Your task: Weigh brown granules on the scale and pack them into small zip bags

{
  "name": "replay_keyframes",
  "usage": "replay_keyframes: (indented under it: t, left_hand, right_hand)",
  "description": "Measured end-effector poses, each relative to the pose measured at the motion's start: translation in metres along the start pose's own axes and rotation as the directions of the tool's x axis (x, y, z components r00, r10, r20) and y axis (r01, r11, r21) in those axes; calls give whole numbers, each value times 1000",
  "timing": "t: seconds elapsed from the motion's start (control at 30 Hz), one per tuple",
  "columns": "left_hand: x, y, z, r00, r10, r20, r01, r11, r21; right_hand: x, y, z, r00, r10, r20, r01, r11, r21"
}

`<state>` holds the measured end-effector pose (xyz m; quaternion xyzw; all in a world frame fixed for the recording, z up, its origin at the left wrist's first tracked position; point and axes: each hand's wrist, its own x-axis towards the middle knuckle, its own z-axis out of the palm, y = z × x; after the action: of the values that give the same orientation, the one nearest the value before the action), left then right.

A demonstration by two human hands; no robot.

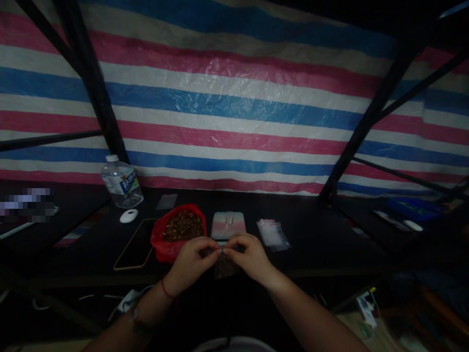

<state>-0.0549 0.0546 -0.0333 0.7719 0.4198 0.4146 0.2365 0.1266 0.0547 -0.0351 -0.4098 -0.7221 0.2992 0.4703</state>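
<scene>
Pinching the top edge of a small clear bag (224, 264) between both hands, left hand (190, 264) and right hand (247, 256) closed on it, I see it hanging just before the bench (315, 244).

one head-worn view, looking forward and down – hands (223, 261) close below, dark table (315, 239) beyond, striped tarp (234, 107) filling the background.

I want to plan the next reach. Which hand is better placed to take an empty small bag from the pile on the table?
Probably the right hand: the pile of empty bags lies on its side, while the left hand is next to the red bag. Both now pinch the small filled bag.
</scene>
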Motion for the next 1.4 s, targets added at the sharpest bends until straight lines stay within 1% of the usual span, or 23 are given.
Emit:
replay_keyframes:
  t: [0.1,0.23,0.33,0.43,0.5,0.57,0.63,0.67,0.7,0.77,0.8,0.83,0.9,0.97,1.0,1.07,1.1,1.17,1.2,1.23,1.3,1.33,1.4]
  left_hand:
    - [1,-4,-3,1000,9,-13,-8,999,35]
    - [5,-12,-6,999,1,-49,2,998,62]
    - [5,-17,-7,993,-35,-113,42,997,61]
    - [6,-19,-6,979,-79,-186,85,996,26]
    - [7,-21,-7,975,-97,-200,99,995,1]
    - [10,-27,-11,979,-113,-172,111,994,-24]
    - [14,-38,-21,979,-127,-157,128,992,-4]
    - [16,-45,-28,975,-125,-186,136,990,48]
    - [18,-52,-36,965,-106,-240,142,980,139]
    - [21,-67,-53,947,-66,-314,155,951,268]
    - [22,-73,-61,946,-70,-318,172,937,305]
    - [22,-78,-68,946,-85,-314,192,925,327]
    - [22,-85,-77,950,-124,-288,225,910,349]
    - [22,-88,-80,957,-157,-242,240,898,369]
    - [22,-89,-80,963,-168,-213,240,891,385]
    - [22,-94,-79,972,-178,-153,228,873,431]
    - [22,-97,-78,975,-179,-130,219,862,457]
    - [22,-104,-76,979,-172,-108,202,837,508]
    - [22,-108,-75,980,-167,-109,199,823,531]
    - [21,-112,-74,980,-163,-113,198,809,553]
    - [21,-118,-70,981,-156,-117,195,781,593]
    - [21,-120,-68,981,-156,-114,193,769,609]
    - [21,-124,-63,981,-166,-100,192,752,631]
  right_hand:
    - [5,2,-7,996,78,-30,-77,996,36]
    - [9,10,-12,998,59,0,-58,995,86]
    - [6,16,-5,996,87,7,-87,988,129]
    - [2,20,3,985,144,90,-156,977,145]
    - [4,23,0,977,159,141,-179,974,139]
    - [13,30,-12,981,172,95,-184,972,149]
    - [29,44,-32,976,205,-70,-190,965,182]
    - [39,54,-43,962,232,-142,-200,957,210]
    - [49,66,-54,944,257,-206,-212,952,219]
    - [70,93,-74,911,300,-284,-267,952,150]
    - [79,107,-81,895,318,-313,-309,948,81]
    - [87,120,-88,886,331,-323,-357,934,-20]
    - [99,141,-96,881,368,-298,-443,862,-248]
    - [106,153,-98,876,372,-306,-464,822,-331]
    - [108,155,-96,879,361,-312,-459,817,-350]
    - [109,153,-88,907,312,-283,-402,843,-357]
    - [108,150,-81,931,277,-237,-348,870,-351]
    - [106,140,-66,976,192,-98,-214,923,-321]
    - [104,135,-57,988,152,-24,-152,939,-309]
    - [102,129,-49,991,126,43,-106,944,-312]
    - [99,120,-35,984,114,136,-60,934,-352]
    - [99,116,-28,980,116,163,-47,926,-373]
    - [100,108,-17,980,104,168,-29,917,-398]
